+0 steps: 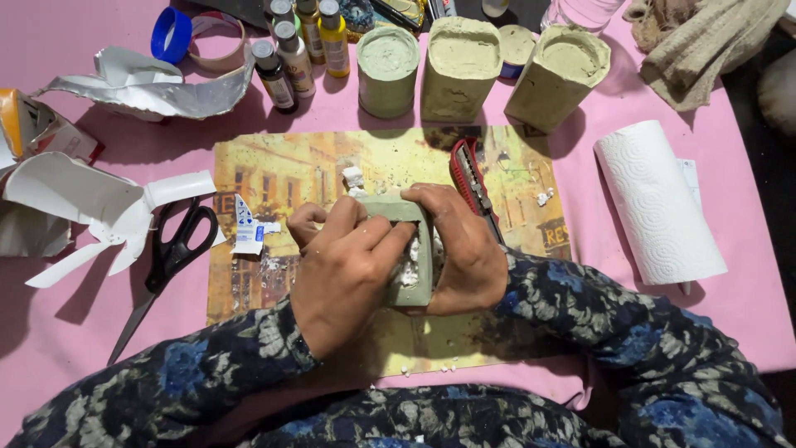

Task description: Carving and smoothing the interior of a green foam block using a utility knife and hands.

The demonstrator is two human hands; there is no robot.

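A grey-green cast block (408, 249) with a hollow holding white crumbly filling rests on a printed street-scene mat (274, 178). My right hand (464, 249) grips the block's right side and top edge. My left hand (348, 265) presses on its left side, fingers reaching into the white filling. White crumbs (353, 177) lie on the mat just beyond the block. A red utility knife (474, 184) lies on the mat beside my right hand.
Black scissors (170, 257) and cut white carton pieces (83, 207) lie left on the pink table (746, 315). Three grey-green cast pots (460, 66), small paint bottles (294, 54) and tape rolls (195, 37) stand at the back. A paper towel roll (655, 203) lies right.
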